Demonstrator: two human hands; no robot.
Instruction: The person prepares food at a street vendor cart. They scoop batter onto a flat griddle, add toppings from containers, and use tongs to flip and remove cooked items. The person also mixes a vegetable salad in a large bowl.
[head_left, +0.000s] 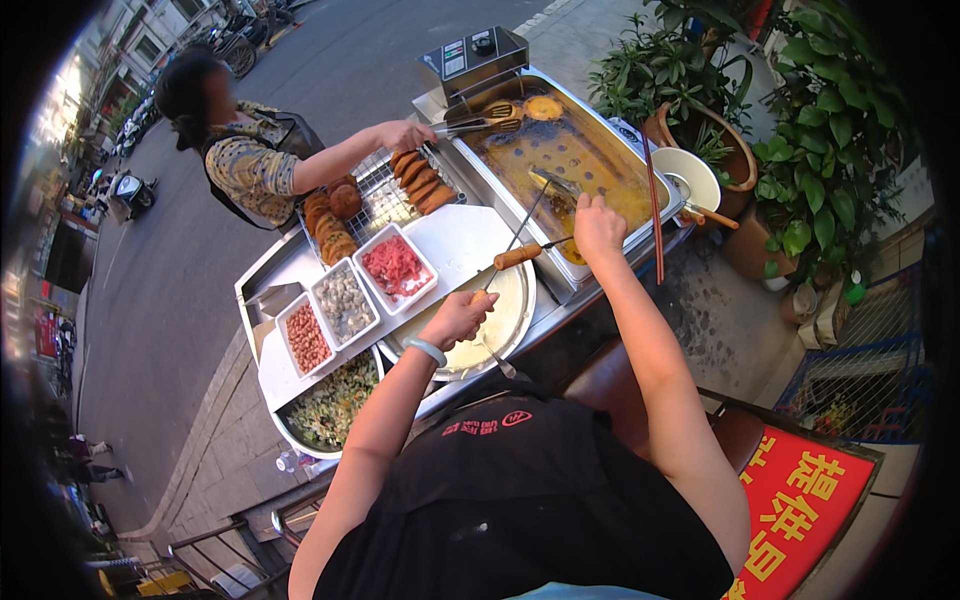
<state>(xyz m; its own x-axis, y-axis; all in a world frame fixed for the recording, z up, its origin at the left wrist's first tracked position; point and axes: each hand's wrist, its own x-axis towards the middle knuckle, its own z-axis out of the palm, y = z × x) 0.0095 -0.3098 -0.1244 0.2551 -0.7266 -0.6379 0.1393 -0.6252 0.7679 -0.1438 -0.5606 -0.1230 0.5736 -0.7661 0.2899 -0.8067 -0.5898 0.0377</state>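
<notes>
My left hand (457, 321), with a pale bangle on the wrist, grips the wooden handle of a long thin-rod tool over the batter pan (517, 330). The rod reaches toward the oil fryer (487, 169). My right hand (601, 232) is over the fryer's near side, closed around what looks like a metal utensil (555, 184); its grip is partly hidden. Between my hands lies another wooden handle (517, 256), its rod running into the oil. A round golden fritter (543, 108) floats at the fryer's far end. A spoon (499, 358) rests in the batter.
White trays hold peanuts (307, 336), oysters or similar shellfish (345, 304) and red meat strips (394, 266). Chopped vegetables (337, 405) fill a pan. Fried cakes (424, 184) stand on a wire rack. Opposite, another person's hand (405, 136) holds tongs. Red chopsticks (654, 210) cross the fryer's rim.
</notes>
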